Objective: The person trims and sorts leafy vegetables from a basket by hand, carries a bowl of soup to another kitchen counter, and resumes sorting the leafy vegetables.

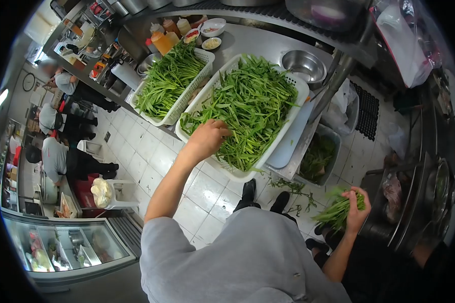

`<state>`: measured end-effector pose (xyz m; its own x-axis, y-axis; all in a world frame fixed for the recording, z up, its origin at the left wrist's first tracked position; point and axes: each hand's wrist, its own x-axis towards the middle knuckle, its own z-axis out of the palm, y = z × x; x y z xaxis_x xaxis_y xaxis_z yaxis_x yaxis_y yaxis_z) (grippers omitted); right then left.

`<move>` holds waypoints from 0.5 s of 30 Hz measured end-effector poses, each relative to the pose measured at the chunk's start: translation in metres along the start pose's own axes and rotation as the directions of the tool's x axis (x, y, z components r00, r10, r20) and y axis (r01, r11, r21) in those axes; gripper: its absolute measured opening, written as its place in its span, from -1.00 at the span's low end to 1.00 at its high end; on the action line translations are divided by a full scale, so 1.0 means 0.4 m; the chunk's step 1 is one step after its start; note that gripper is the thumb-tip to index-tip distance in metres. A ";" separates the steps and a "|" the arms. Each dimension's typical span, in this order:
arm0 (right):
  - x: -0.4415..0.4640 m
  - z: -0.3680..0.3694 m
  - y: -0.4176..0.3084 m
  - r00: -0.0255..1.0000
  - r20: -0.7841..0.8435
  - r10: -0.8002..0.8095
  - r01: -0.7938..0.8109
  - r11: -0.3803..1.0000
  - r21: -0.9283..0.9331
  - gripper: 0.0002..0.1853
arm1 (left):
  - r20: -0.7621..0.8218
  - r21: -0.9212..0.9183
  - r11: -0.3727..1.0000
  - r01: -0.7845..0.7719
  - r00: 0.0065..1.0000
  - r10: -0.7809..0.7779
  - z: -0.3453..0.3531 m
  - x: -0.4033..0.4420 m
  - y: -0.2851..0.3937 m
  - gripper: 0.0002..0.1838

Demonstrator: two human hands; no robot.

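Observation:
My left hand point(207, 139) reaches over the near left edge of a white plastic basket point(298, 93) heaped with loose long-leaved greens point(253, 101), which look like water spinach. Its fingers curl in against the leaves and stems; whatever they pinch is hidden. Off to the right and lower, my right hand point(357, 209) grips a bunch of the same greens point(337, 211), stems and leaves sticking out to the left. A second white basket point(189, 93) stands left of the first, with greens point(172, 78) lying more evenly in it.
On the steel counter stand a metal bowl point(303, 65), sauce bottles point(162, 43) and small bowls point(211, 43). A blue-white board point(290, 144) lies beside the basket. Below sits a bin of greens point(321, 156); scraps point(293, 187) litter the tiled floor. Several people work at left.

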<state>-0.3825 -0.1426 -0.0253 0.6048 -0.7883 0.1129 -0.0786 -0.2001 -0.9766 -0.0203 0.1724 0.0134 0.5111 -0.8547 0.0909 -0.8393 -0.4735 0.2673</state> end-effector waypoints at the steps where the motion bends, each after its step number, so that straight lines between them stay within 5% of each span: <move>1: 0.005 -0.007 0.000 1.000 -0.011 -0.003 0.003 1.000 0.012 -0.88 | -0.030 0.099 0.995 -0.005 1.000 0.008 0.010 -0.006 -0.004 -0.81; 5: 0.031 0.000 -0.024 0.998 -0.041 -0.056 0.058 0.997 0.045 -0.88 | -0.113 0.136 0.983 0.124 0.988 -0.109 -0.027 0.002 -0.067 -0.82; 6: 0.039 0.006 -0.035 0.997 -0.049 -0.066 0.069 0.996 0.061 -0.88 | -0.139 -0.038 0.990 0.136 0.980 -0.140 -0.050 0.008 -0.085 -0.84; 8: 0.060 0.027 -0.057 0.999 -0.019 -0.035 0.037 0.994 0.102 -0.88 | -0.143 -0.101 0.981 0.166 0.973 -0.180 -0.093 0.007 -0.073 -0.84; 11: 0.080 0.069 -0.087 0.997 0.061 -0.039 0.031 0.992 0.122 -0.87 | 0.036 0.043 0.999 0.008 0.999 -0.010 -0.040 -0.006 -0.061 -0.82; 14: 0.091 0.108 -0.099 0.993 0.106 -0.058 0.039 0.985 0.170 -0.88 | 0.057 0.108 0.994 -0.011 0.998 0.005 0.004 -0.026 -0.072 -0.78; 15: 0.091 0.117 -0.105 0.992 0.110 -0.057 0.039 0.986 0.162 -0.89 | -0.043 0.093 0.995 0.029 0.999 -0.025 0.003 -0.030 -0.095 -0.80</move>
<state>-0.3202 -0.1358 0.0115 0.6918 -0.7068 0.1478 0.0744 -0.1338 -0.9882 0.0051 0.2006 0.0012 0.5398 -0.8324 0.1252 -0.8375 -0.5161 0.1795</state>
